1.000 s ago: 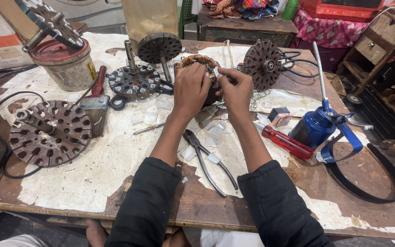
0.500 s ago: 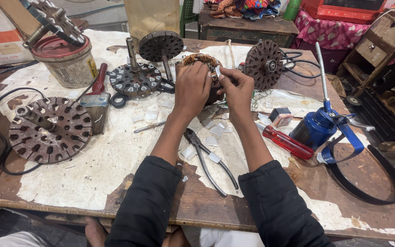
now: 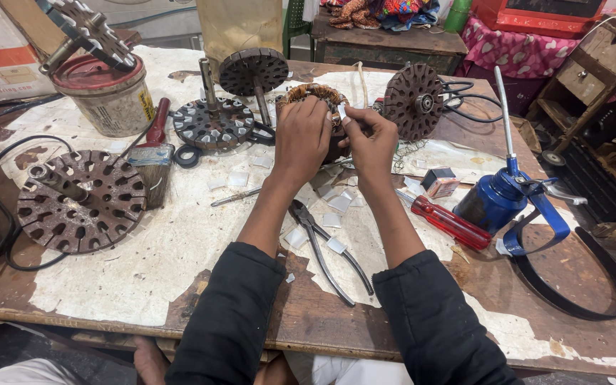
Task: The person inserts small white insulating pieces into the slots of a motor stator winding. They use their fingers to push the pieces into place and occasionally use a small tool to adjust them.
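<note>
Both hands barely shifted since the earlier frame, same spot at table (image 3: 144,285) centre, far side. Left hand (image 3: 302,139) grips the copper-wound stator (image 3: 313,96); right hand (image 3: 369,139) pinches a small white slip (image 3: 344,113) against its winding. Pliers (image 3: 326,249) lie near, between the forearms; red screwdriver (image 3: 445,219) to the right.
</note>
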